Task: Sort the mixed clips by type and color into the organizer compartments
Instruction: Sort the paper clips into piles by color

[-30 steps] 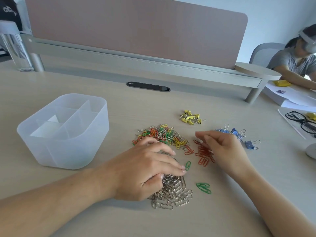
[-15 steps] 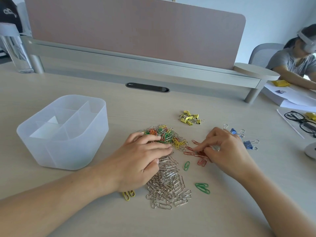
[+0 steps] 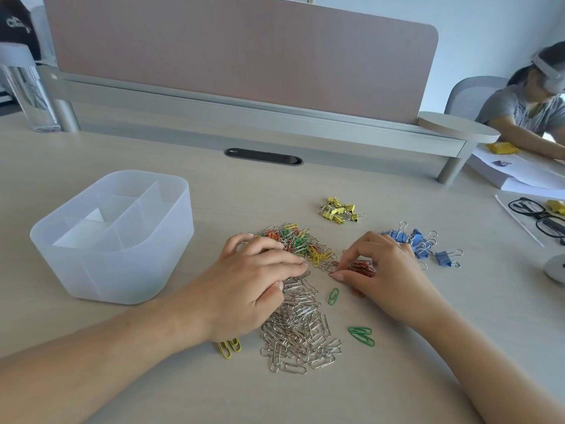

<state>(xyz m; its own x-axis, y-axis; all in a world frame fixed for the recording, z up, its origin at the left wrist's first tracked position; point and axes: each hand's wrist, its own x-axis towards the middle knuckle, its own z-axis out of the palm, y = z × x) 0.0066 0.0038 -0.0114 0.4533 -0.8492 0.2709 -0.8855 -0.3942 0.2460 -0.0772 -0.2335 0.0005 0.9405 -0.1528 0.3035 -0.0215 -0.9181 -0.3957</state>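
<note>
A translucent white organizer (image 3: 101,264) with several compartments stands at the left. A mixed pile of coloured paper clips (image 3: 301,243) lies mid-desk, with a silver paper clip pile (image 3: 301,328) in front of it. My left hand (image 3: 247,286) lies palm down, fingers straight, over the near edge of the mixed pile and the top of the silver pile. My right hand (image 3: 382,270) curls its fingers around the red paper clips (image 3: 362,267), a fingertip pressing one red clip on the desk. Yellow binder clips (image 3: 339,209) and blue binder clips (image 3: 422,243) lie in separate groups behind.
Green paper clips (image 3: 361,335) and a single green one (image 3: 333,296) lie near the silver pile; two yellow paper clips (image 3: 229,347) lie by my left wrist. A desk divider (image 3: 244,56) runs behind. Glasses (image 3: 538,217) and another person (image 3: 526,108) are at the right.
My left hand slid back toward the mixed pile, uncovering the silver pile and the yellow clips. My right hand curled down over the red clips and gathered them closer.
</note>
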